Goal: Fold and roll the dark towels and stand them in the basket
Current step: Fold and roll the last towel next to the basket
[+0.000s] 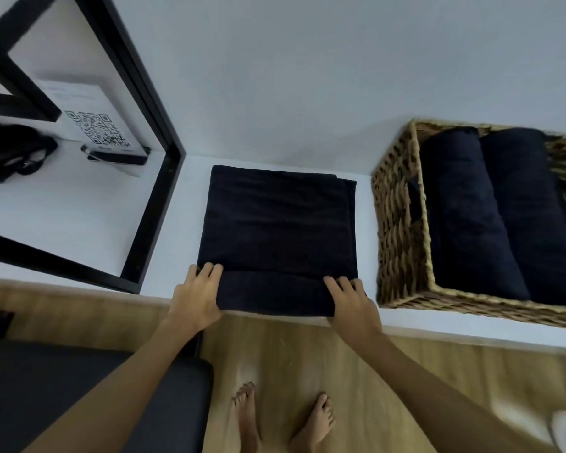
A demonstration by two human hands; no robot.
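A dark folded towel [276, 220] lies flat on the white shelf [183, 204], and its near edge is turned up into a short roll. My left hand [198, 297] grips the left end of that roll, fingers curled over the top. My right hand [352, 300] grips the right end the same way. To the right stands a woven basket [397, 223]. Two rolled dark towels [464, 214] [533, 207] lie side by side inside it.
A black frame [151, 204] borders the shelf on the left, with a QR-code card [95, 125] and a black bag [10, 152] behind it. Below are the wooden floor [373, 387], my bare feet [285, 420] and a dark cushion [62, 387].
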